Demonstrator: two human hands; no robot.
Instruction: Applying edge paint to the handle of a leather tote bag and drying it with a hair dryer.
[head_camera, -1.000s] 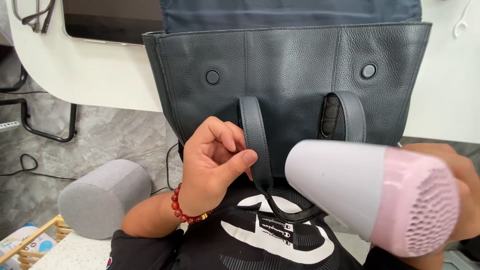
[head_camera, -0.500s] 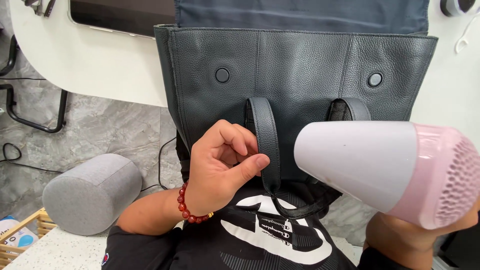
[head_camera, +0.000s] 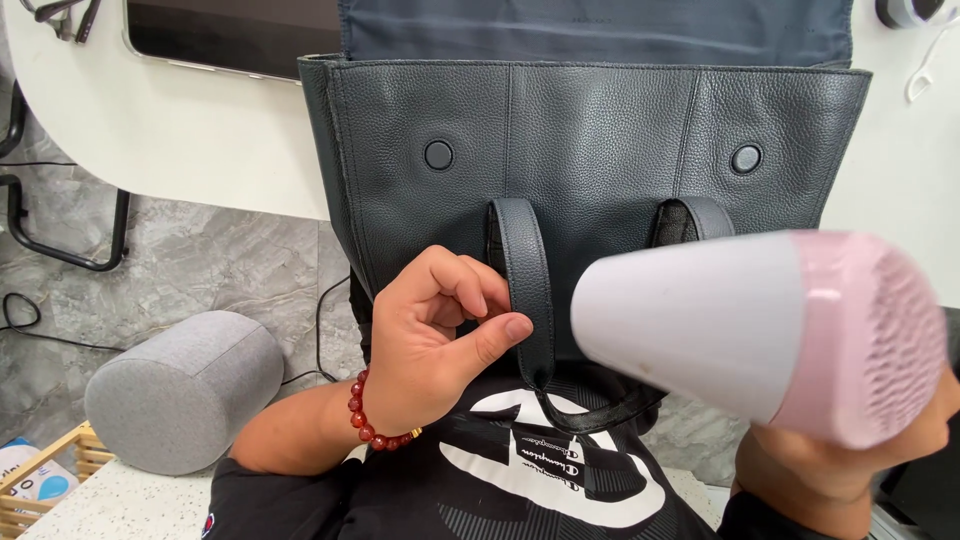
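Head view, single frame. I see a dark grey pebbled-leather bag (head_camera: 600, 150) hanging off the edge of a white table (head_camera: 200, 150), its front face toward the camera, flap lifted up and back. Two round snap studs (head_camera: 438, 155) sit on the front panel, well apart.

Left hand (head_camera: 430, 340): curled narrow, thumb and bent fingers pinching the left strap (head_camera: 525, 290) of the bag about midway down its length. Contact is clear; the strap runs just right of the knuckles. A red bead bracelet (head_camera: 375, 425) circles that wrist.

Right hand (head_camera: 850, 460): low at the right edge, wrapped around the grip of a pink-and-white hair dryer (head_camera: 760, 335). I cannot see the fingers themselves, only the palm and wrist below the body. The dryer's white nozzle end points left toward the held strap, near it but not touching. The bag's right strap (head_camera: 690, 218) is partly hidden behind the dryer.

A grey fabric cylinder (head_camera: 185, 390) lies on the marble floor, well left of the hands.
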